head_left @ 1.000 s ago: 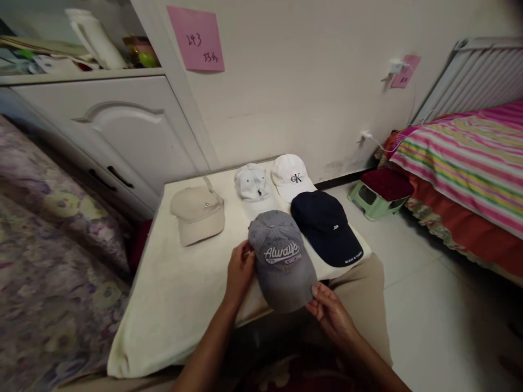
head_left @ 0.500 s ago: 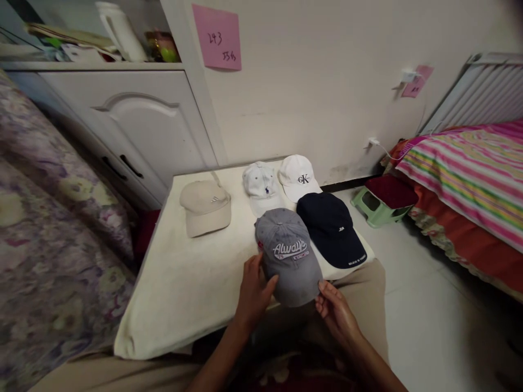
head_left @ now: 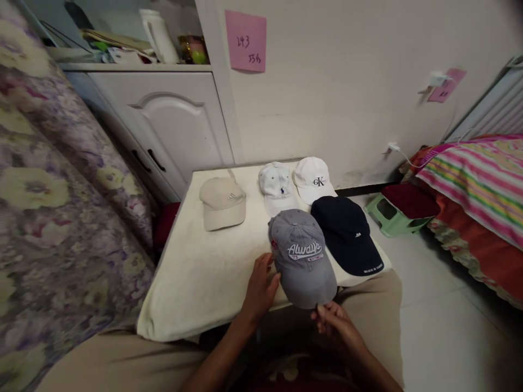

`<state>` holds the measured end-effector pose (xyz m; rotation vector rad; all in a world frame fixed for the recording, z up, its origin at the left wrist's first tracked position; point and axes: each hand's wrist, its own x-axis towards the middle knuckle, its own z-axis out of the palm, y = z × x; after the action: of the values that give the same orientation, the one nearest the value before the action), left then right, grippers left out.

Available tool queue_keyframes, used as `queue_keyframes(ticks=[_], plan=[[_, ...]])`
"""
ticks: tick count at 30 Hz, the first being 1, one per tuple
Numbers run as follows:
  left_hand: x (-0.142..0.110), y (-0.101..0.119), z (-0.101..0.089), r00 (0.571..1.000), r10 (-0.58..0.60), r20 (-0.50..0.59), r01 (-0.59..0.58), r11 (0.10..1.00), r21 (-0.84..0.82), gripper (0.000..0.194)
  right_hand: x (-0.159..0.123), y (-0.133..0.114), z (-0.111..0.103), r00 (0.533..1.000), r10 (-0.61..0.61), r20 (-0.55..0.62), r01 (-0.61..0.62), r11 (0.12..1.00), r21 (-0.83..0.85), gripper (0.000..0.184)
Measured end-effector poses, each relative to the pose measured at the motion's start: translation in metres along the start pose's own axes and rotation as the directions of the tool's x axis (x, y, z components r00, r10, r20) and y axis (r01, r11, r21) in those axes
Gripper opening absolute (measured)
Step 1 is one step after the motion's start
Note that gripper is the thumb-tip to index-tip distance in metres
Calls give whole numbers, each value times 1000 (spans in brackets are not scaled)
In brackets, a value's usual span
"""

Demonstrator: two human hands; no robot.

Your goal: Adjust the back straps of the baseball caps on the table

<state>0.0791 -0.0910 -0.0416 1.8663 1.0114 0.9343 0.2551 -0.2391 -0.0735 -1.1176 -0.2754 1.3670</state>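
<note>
A grey baseball cap [head_left: 300, 256] with white "Always" lettering lies at the table's near right, its brim towards me. My right hand [head_left: 333, 318] pinches the front edge of that brim between thumb and fingers. Beside the cap's left side is my left hand [head_left: 261, 286], thumb and fingers apart, the fingertips at or just short of the fabric. A navy cap [head_left: 347, 234] lies right against the grey one. Behind them sit a pale cap with a small dark emblem [head_left: 275, 185] and a white CK cap [head_left: 314, 178]. A beige cap [head_left: 223, 201] rests apart on the left.
The caps lie on a table with a cream cover [head_left: 192, 288], its near edge at my knees. A white cabinet [head_left: 163, 120] and floral curtain [head_left: 61, 218] stand left. To the right are a green stool [head_left: 392, 215] and a bed with striped bedding [head_left: 486, 190].
The view has turned left. My right hand has slid from the brim's right corner to its front edge. My left thumb has come away from the brim. The caps stay in place.
</note>
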Motion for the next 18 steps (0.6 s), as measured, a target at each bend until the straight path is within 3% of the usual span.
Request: queue_keyframes(ticks=[3,5,11,18], plan=[[17,-7,-6,993,-106,-47,101,990,-97,48,0,10,3,988,119,101,-104,985,-139,40],[33,-11,-7,987,-148,-68,140,984,-115,48,0,14,6,987,126,100,-110,982,-154,42],[78,-13,1,967,-239,-83,222,959,-174,47,2,17,14,991,128,34,-122,983,-138,48],[94,-12,8,958,-267,-107,233,938,-256,50,8,24,5,992,69,-107,-81,990,-114,48]])
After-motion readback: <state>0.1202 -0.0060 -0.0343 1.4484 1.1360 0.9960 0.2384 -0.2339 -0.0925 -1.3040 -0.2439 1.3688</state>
